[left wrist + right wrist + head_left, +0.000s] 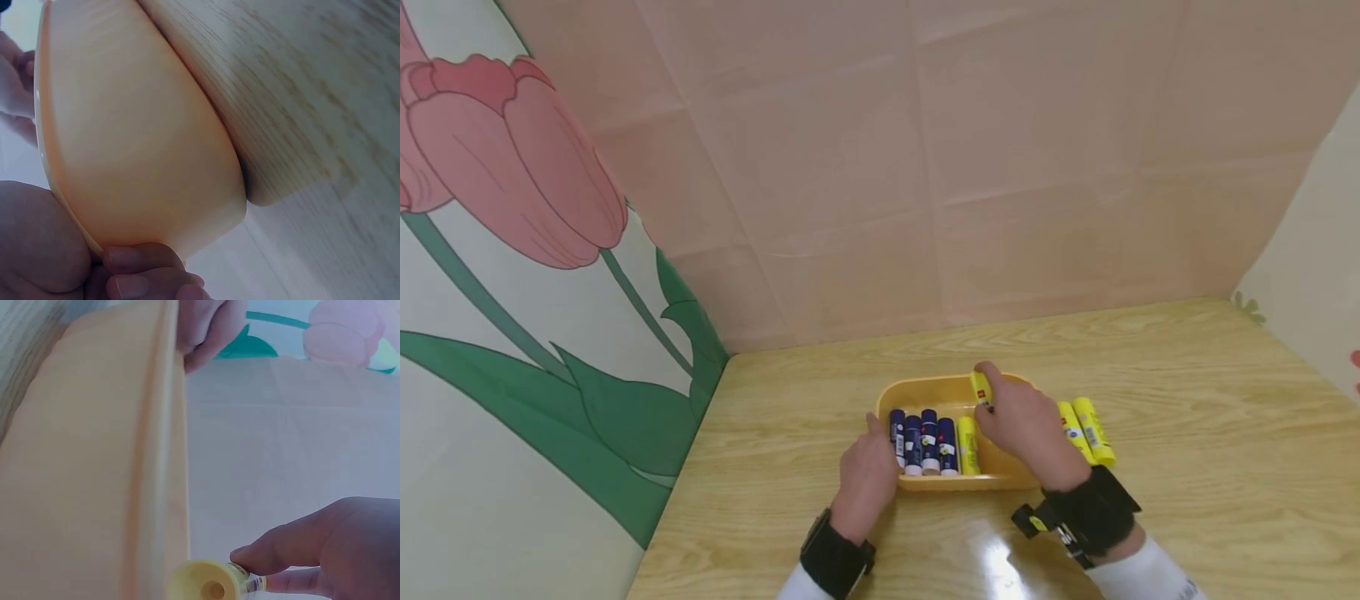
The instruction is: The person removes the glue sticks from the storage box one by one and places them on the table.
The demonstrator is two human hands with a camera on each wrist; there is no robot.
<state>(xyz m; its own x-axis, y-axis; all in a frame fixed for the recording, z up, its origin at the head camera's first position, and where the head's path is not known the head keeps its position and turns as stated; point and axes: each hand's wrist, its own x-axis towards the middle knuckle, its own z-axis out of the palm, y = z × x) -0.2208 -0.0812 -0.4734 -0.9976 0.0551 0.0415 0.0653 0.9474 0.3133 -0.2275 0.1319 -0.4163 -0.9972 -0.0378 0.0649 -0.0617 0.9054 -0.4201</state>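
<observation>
Right grip (pixel 1021 418) pinched tight on a yellow glue stick (pixel 981 388), right by the far rim of the yellow tray (pixel 964 483)! Head view: left of that grip, another yellow stick (pixel 967 447) and four dark blue sticks (pixel 929 442) lie in the tray; right of it, two yellow sticks (pixel 1093 431) rest on the surface (pixel 1210 400). Left wrist: the left grip (pixel 868 468) clamps the tray's edge, fingers curled. Right wrist: the pinched stick's round end shows just past the near rim.
</observation>
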